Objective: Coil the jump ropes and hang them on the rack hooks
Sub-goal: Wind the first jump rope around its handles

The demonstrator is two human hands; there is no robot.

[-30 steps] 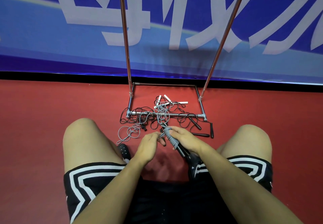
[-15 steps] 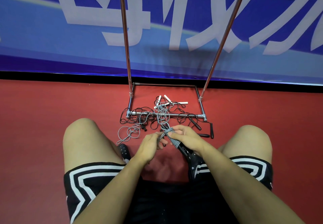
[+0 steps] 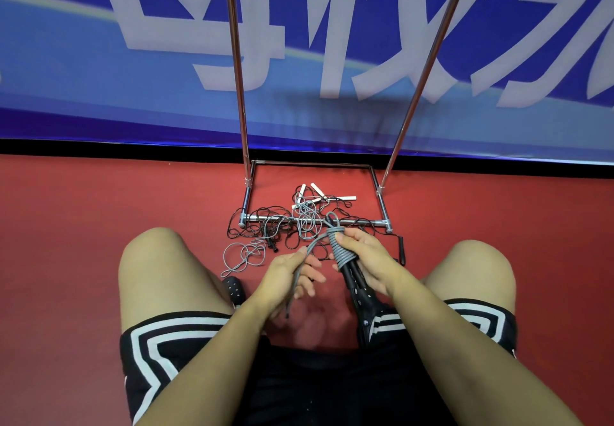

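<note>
Both of my hands are busy with one grey jump rope [image 3: 342, 250]. My right hand [image 3: 363, 261] grips its black handles [image 3: 353, 278], with the grey cord wound in tight turns round their upper part and my thumb pressed on the coil. My left hand [image 3: 285, 278], just beside the right but apart from it, holds the free strand of that same cord, which runs from the top of the coil down through my curled fingers. Beyond my hands, a tangle of black ropes [image 3: 265, 229] and a loose grey rope [image 3: 244, 256] lie on the red floor [image 3: 83, 226] across the base bar of the rack [image 3: 380, 223]. White handles [image 3: 319, 190] lie farther off, inside the rack base. A black-handled rope end [image 3: 401, 249] lies beyond my right wrist.
</note>
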